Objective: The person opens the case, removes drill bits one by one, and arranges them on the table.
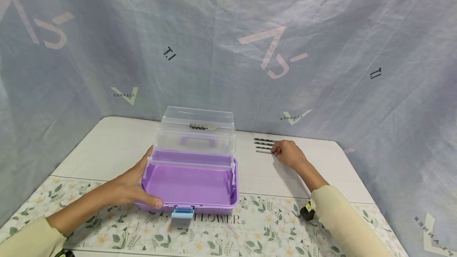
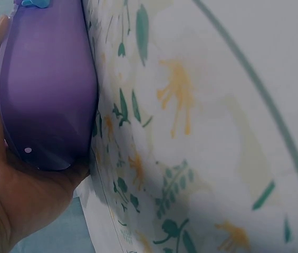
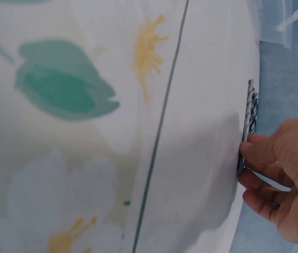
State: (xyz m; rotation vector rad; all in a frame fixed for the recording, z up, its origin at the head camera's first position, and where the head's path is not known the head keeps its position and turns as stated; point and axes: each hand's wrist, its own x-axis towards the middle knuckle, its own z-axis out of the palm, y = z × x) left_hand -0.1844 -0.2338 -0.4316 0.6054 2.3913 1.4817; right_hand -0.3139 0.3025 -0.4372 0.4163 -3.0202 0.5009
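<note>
A purple toolbox (image 1: 189, 208) stands with its clear tiered trays (image 1: 200, 138) folded up and back; its purple bottom compartment is bare. My left hand (image 1: 130, 183) grips the box's left end, thumb at the front rim and fingers along the side. In the left wrist view, that hand (image 2: 25, 195) wraps the box's end (image 2: 48, 89). Several drill bits (image 1: 263, 147) lie in a row right of the box. Over their right ends is my right hand (image 1: 290, 154), its thumb and fingertips pinching the nearest bit (image 3: 247, 116) in the right wrist view. The fingers hide the bits' right ends.
Several more drill bits (image 1: 204, 127) lie in an upper clear tray. A light blue latch (image 1: 183, 212) hangs at the box's front. Floral cloth (image 1: 271, 229) covers the table's near part, and a grey printed curtain (image 1: 214, 50) surrounds the back and sides.
</note>
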